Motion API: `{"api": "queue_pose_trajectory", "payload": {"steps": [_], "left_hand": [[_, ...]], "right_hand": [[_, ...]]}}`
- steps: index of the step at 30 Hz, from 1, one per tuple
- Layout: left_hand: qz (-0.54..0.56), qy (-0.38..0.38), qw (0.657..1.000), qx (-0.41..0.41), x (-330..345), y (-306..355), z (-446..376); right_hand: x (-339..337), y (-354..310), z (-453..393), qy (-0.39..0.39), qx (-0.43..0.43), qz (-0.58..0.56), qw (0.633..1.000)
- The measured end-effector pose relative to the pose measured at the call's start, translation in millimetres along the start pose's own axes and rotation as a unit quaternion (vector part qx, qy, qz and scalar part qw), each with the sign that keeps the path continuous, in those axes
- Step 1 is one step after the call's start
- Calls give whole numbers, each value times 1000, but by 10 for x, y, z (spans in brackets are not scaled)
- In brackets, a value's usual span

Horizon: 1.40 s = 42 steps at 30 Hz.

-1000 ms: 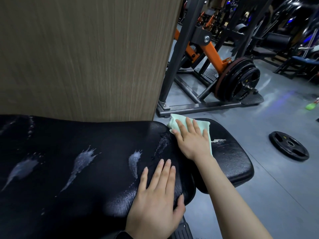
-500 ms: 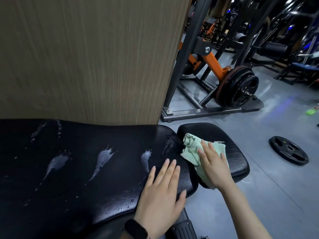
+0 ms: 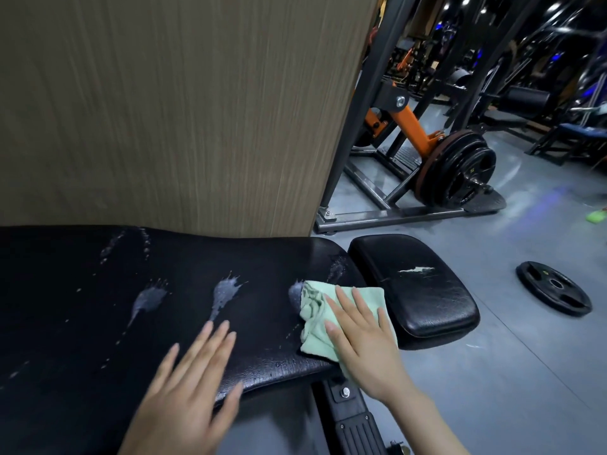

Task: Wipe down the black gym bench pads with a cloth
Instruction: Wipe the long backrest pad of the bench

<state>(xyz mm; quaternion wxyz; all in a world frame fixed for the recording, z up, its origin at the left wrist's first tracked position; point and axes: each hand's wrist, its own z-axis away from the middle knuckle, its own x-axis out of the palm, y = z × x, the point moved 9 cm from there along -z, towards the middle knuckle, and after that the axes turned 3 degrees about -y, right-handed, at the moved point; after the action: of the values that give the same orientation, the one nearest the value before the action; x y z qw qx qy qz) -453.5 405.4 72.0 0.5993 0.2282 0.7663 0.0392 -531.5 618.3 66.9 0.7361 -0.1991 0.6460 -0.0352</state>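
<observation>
A long black bench pad [image 3: 98, 323] fills the lower left, with several whitish spray splashes on it. A smaller black seat pad [image 3: 417, 284] with a torn white scuff lies just to its right. My right hand [image 3: 361, 343] presses flat, fingers straight, on a light green cloth [image 3: 315, 316] at the long pad's right end. Over the pad's near edge my left hand [image 3: 190, 382] is spread flat, fingers straight and a little blurred.
A wood-grain wall panel [image 3: 164, 110] stands right behind the bench. A black and orange weight machine [image 3: 456, 169] with stacked plates is at the back right. A loose weight plate [image 3: 555, 287] lies on the grey floor. The bench frame [image 3: 351, 418] shows below the pads.
My right hand has slid the cloth left, off the small seat pad onto the long pad's right end. My left hand has shifted left along the pad.
</observation>
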Motion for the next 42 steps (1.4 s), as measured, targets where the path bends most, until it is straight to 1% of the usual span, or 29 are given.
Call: {"api": "queue_pose_trajectory", "payload": {"steps": [2,8,11,18,21,25,31,37,42], "left_hand": [[-7,-14,1000,-23,-52,-144,23],[-28,-47,997,-61,1,-272,-16],[-47,-44,995,-70,13,-319,-81],[-88,-18,994,-58,-49,-365,-315],[-101,-30,992,-69,-10,-425,-383],[-84,-45,991,-92,43,-496,-385],[-62,-43,992,-103,14,-499,-381],[-49,-57,991,-107,4,-496,-376],[-74,-88,987,-111,31,-491,-382]], "right_hand": [[3,-30,-75,10,12,27,1000],[-10,-50,-492,-13,26,58,998],[-31,-6,-713,-14,32,61,997],[-78,50,-1067,-9,41,59,997],[-89,66,-1162,-6,36,57,998],[-68,94,-1261,-8,28,58,998],[-19,72,-1167,-12,29,67,997],[21,21,-807,-28,8,82,996],[39,-45,-407,-24,-8,78,997]]}}
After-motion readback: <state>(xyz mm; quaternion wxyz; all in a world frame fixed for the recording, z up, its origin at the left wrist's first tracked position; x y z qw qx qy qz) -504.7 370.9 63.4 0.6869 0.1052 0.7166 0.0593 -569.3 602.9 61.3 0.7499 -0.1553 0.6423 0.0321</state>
